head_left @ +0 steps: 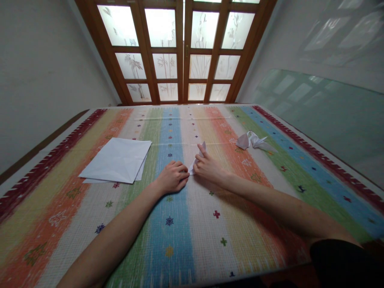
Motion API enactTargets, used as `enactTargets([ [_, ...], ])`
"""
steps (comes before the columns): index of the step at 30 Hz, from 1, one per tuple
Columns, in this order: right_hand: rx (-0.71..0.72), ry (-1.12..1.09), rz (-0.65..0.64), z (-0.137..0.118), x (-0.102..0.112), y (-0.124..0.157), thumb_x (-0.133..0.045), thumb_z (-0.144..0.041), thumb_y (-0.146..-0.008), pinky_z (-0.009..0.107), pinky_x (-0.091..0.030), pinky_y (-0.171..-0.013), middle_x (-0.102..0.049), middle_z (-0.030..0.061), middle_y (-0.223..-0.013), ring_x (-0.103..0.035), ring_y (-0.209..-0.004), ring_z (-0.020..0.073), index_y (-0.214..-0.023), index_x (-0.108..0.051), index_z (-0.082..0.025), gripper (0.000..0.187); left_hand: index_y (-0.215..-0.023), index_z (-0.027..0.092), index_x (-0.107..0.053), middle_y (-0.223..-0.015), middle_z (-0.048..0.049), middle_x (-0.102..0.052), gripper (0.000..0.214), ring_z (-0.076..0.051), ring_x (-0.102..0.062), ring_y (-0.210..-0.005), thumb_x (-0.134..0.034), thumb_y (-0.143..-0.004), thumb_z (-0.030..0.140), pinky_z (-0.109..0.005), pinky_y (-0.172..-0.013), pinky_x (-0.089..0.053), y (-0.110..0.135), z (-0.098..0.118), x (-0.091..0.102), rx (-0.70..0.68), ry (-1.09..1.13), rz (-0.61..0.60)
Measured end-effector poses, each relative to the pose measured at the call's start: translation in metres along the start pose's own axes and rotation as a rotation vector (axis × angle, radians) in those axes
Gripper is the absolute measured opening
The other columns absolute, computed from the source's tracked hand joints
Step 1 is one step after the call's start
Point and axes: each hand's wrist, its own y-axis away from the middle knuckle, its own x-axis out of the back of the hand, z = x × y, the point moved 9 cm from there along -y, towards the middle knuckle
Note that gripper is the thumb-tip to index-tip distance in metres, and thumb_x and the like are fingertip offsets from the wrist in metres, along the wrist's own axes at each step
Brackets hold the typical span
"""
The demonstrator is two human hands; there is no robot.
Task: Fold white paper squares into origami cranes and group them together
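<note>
A small piece of folded white paper (193, 169) lies on the tablecloth in the middle of the head view, with one pointed end standing up past my fingers. My right hand (209, 166) is closed over it and hides much of it. At the paper's lower left corner, my left hand (174, 177) has its fingers curled and pinched on the edge. How many layers the folds have, I cannot tell. To the left rests a stack of white square sheets (117, 160), slightly fanned. Folded paper cranes (254, 141) sit to the right; their exact number is unclear.
A striped, patterned tablecloth (168, 248) covers the table. Beyond the far edge stand wooden doors (183, 52) with frosted panes. A greenish glass panel (324, 108) leans along the right wall, and a pale wall (45, 60) rises on the left.
</note>
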Motion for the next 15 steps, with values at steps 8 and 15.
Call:
enactTargets([
  [8, -0.018, -0.018, -0.028, 0.001, 0.0, -0.001, -0.064, -0.022, -0.086, 0.067, -0.008, -0.115, -0.069, 0.0018, -0.062, -0.064, -0.081, 0.0229, -0.074, -0.072, -0.018, 0.015, -0.09, 0.018, -0.072, -0.093, -0.0085, -0.07, 0.025, -0.022, -0.06, -0.087, -0.049, -0.091, 0.028, -0.037, -0.079, -0.042, -0.001, 0.007, -0.001, -0.062, -0.054, -0.085],
  [15, -0.053, -0.027, 0.1, 0.004, 0.006, 0.002, -0.061, -0.02, -0.086, 0.063, -0.016, -0.116, -0.069, 0.0026, -0.069, -0.061, -0.089, 0.0234, -0.075, -0.07, -0.019, 0.015, -0.094, 0.016, -0.069, -0.103, -0.0108, -0.07, 0.022, -0.023, -0.063, -0.097, -0.05, -0.085, 0.019, -0.036, -0.088, -0.045, 0.001, 0.019, -0.005, -0.121, 0.045, -0.052],
])
